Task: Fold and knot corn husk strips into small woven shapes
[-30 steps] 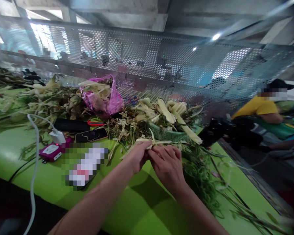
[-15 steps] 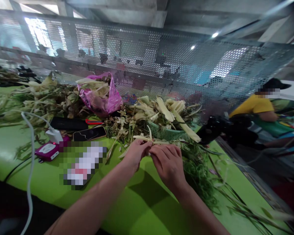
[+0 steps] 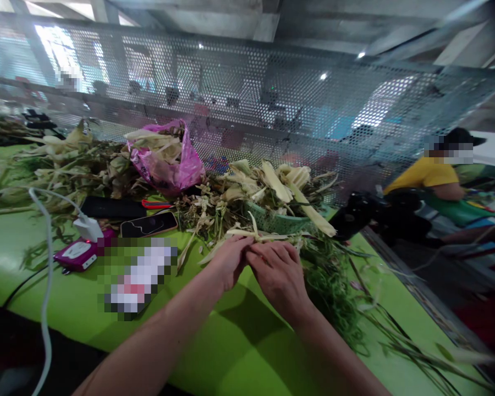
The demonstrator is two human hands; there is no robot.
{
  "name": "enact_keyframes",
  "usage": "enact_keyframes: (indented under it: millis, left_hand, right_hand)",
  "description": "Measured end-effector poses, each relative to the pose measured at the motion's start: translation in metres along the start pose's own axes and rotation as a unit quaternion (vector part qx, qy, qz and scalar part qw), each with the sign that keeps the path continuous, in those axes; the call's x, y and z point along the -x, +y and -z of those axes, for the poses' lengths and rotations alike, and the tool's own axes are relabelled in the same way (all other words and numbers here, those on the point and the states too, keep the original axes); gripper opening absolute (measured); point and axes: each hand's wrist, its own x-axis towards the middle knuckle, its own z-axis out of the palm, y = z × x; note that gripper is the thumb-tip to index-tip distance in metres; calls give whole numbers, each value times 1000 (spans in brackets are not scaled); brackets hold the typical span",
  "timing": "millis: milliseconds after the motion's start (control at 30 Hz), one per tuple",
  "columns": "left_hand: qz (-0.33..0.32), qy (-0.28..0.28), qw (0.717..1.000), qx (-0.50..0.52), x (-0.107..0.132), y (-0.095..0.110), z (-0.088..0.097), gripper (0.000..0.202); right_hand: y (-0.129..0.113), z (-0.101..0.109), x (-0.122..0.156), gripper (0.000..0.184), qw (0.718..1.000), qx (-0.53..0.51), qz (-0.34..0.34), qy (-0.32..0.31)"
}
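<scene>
Pale strips of corn husk (image 3: pixel 270 237) stick out past my fingertips, one short end pointing up and others lying sideways. My left hand (image 3: pixel 230 263) pinches them, its thumb and fingers closed. Right beside it, my right hand (image 3: pixel 277 274) has its fingers curled over the husk, knuckles up, touching the left fingertips. The exact spot that both hands grip is hidden behind the fingers. Just beyond the hands stands a green basket (image 3: pixel 278 223) heaped with dried husks (image 3: pixel 278 184).
A pink plastic bag (image 3: pixel 190 165) of husks sits at the back, beside piled dry leaves (image 3: pixel 103 168). Left on the green table (image 3: pixel 214 357) lie a phone (image 3: pixel 148 224), a purple power strip (image 3: pixel 76 254) and a white cable (image 3: pixel 45 308). Green fibres (image 3: pixel 338 297) lie right; a person (image 3: pixel 429 173) sits beyond.
My right hand has drawn closer against the left, and its fingers have folded further over the husk strips. The view has shifted slightly.
</scene>
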Motion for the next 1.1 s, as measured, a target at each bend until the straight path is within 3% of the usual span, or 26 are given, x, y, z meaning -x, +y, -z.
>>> enact_keyframes:
  millis: [400, 633, 733, 900, 967, 1100]
  left_hand:
    - [-108, -35, 982, -148, -13, -2, 12, 25]
    - [-86, -108, 972, -191, -8, 4, 5, 37]
    - [-78, -115, 971, -195, -5, 4, 2, 33]
    - [-66, -115, 970, -205, -2, 3, 2, 25]
    - [-69, -108, 971, -201, -1, 3, 1, 24]
    - [-79, -95, 968, -219, -2, 3, 0, 18]
  right_hand:
    - [8, 14, -5, 9, 990, -103, -75, 66]
    - [24, 19, -1, 7, 967, -153, -195, 64]
    - [29, 18, 0, 11, 924, -251, -286, 45]
    - [32, 14, 2, 18, 800, -419, -429, 2]
    - [32, 11, 3, 22, 762, -459, -457, 4]
    - [31, 10, 3, 26, 718, -506, -477, 13]
